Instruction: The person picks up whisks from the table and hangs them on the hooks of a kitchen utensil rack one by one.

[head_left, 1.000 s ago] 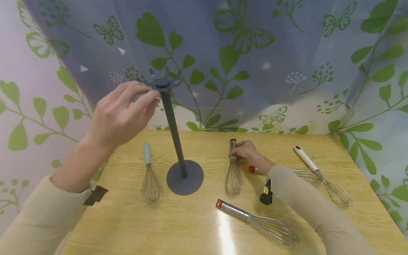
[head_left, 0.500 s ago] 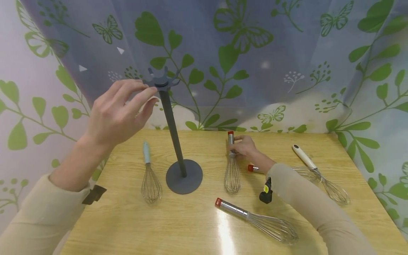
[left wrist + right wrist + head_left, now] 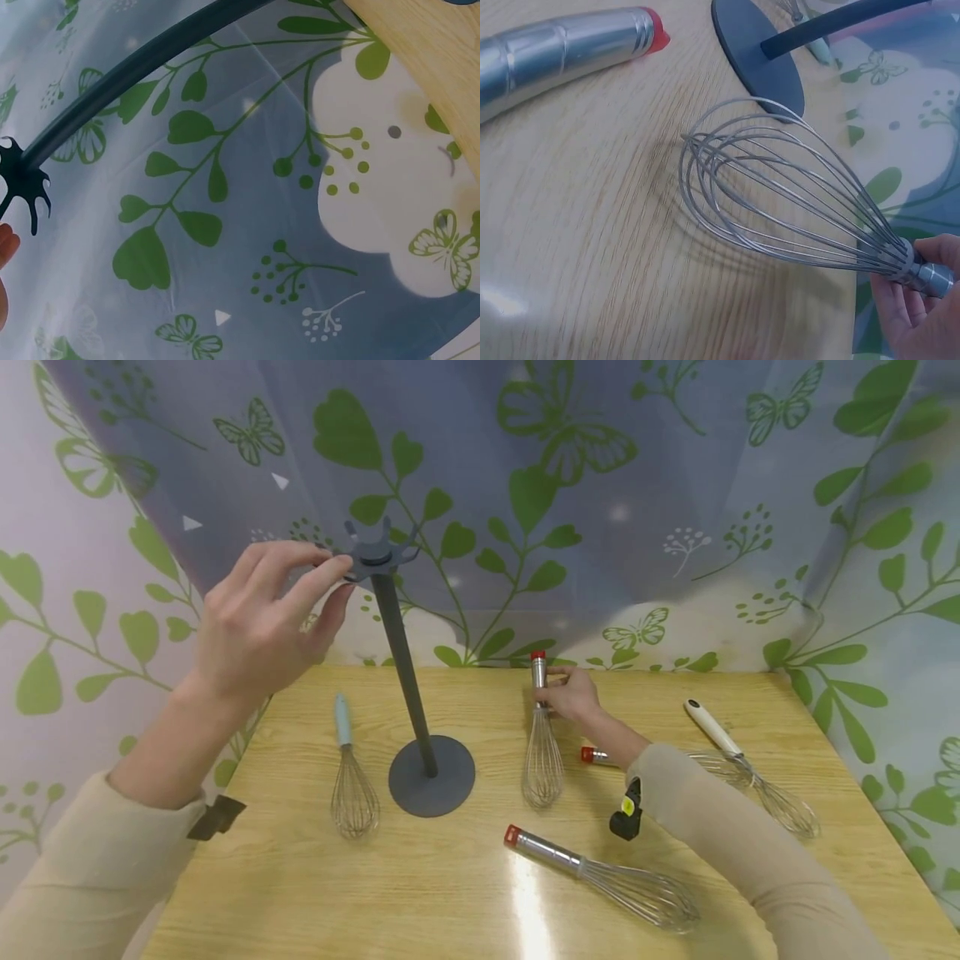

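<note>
My right hand (image 3: 572,693) grips the silver handle of a wire whisk (image 3: 543,764) with a red end cap. The whisk is slightly off the table, its wire loops (image 3: 780,195) pointing towards the front. On the left, my left hand (image 3: 255,618) is at the hooked top of a dark grey stand (image 3: 399,652), its curled fingers around one hook; part of that contact is hidden. In the left wrist view only the fingertips (image 3: 7,246) show, beside the hooks (image 3: 26,184). The stand's round base (image 3: 450,797) rests on the table.
A whisk with a pale blue handle (image 3: 343,720) lies left of the stand. Another red-capped whisk (image 3: 555,850) lies in front. At the right, a white-handled whisk (image 3: 712,727) crosses a red-ended one (image 3: 596,756), partly behind my right arm. A patterned curtain (image 3: 465,460) hangs behind the table (image 3: 337,893).
My right hand has raised the whisk and shifted it slightly back and left. My left hand has drawn a little left along the stand's hooks. The other whisks have stayed put.
</note>
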A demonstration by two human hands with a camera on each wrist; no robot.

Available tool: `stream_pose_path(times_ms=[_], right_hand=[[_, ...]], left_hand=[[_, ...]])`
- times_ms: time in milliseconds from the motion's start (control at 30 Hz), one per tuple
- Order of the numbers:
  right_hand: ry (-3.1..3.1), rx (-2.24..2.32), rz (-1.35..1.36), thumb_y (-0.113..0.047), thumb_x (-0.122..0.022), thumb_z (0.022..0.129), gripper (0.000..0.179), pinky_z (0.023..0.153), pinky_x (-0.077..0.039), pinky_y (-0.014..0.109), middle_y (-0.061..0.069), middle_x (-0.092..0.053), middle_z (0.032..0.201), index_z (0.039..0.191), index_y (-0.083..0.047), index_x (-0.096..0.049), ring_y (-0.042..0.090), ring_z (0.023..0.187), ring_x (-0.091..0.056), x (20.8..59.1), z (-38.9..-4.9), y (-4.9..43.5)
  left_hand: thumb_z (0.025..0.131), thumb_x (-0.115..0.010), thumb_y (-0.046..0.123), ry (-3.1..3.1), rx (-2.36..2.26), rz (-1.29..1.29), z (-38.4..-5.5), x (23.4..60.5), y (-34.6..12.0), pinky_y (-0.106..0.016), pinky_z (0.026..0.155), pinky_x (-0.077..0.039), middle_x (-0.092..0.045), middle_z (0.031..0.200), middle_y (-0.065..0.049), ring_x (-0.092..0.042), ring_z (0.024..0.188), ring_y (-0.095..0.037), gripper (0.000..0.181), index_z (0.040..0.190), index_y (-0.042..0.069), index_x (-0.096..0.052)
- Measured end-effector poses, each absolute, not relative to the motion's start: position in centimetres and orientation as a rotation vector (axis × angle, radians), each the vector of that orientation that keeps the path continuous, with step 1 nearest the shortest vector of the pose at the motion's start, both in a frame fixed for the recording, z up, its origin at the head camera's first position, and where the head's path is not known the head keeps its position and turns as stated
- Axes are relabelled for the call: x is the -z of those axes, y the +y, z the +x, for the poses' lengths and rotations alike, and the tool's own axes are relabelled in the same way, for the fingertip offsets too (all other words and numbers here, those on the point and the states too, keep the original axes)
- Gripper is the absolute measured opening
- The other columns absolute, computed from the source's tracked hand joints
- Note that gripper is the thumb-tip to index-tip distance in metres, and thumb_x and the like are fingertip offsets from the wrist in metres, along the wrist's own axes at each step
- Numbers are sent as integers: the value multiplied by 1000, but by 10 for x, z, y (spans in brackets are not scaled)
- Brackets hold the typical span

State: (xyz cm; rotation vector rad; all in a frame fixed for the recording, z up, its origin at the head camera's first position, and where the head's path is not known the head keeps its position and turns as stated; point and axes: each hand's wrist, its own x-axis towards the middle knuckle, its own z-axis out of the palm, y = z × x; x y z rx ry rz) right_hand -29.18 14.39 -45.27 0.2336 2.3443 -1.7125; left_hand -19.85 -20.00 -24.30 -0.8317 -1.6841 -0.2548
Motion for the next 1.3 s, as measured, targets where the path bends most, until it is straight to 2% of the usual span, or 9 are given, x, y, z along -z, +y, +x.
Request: stream_pose_path(times_ms=[133,333,633,767,900,1300], right_hand=[[2346,1775,223,-4,-73,95,64,87,-67,40,15,-62,118,154,-5,-49,17,83,-72,447,-289,140],[2320,1839,225,0,-75,92,65,84,-68,37,9,-60,108,152,-6,-52,16,82,-70,437,-283,133],[2357,1858,159,2,-76,90,64,81,-68,34,18,-61,122,150,-6,-55,18,86,-71,423,-274,125],[2344,1883,129,2,-77,90,64,80,-67,33,21,-60,127,150,-5,-54,19,86,-72,419,-271,122],[2320,1918,89,3,-77,90,66,81,-67,33,21,-59,128,151,-4,-53,20,87,-72,414,-267,120],[2336,1930,-8,0,-78,90,64,78,-68,33,18,-61,125,149,-6,-55,14,80,-67,401,-253,113]], left_hand=[[90,-73,3,-1687,256,-829,-199,243,-202,-57,72,-60,-73,101,-21,-68,87,-44,17,107,4,-77],[92,-71,2,-1689,276,-835,-199,244,-202,-57,69,-59,-73,99,-21,-67,84,-44,14,104,3,-77],[89,-74,3,-1680,269,-827,-198,244,-198,-57,70,-59,-72,94,-21,-66,80,-44,10,99,2,-75],[95,-70,7,-1678,274,-818,-197,245,-196,-57,70,-58,-72,94,-21,-66,80,-44,8,98,2,-76],[99,-67,11,-1672,274,-804,-197,245,-195,-56,66,-57,-72,93,-20,-66,80,-44,12,98,2,-76],[94,-71,7,-1657,294,-770,-196,245,-192,-56,62,-55,-73,91,-19,-66,79,-43,8,95,3,-77]])
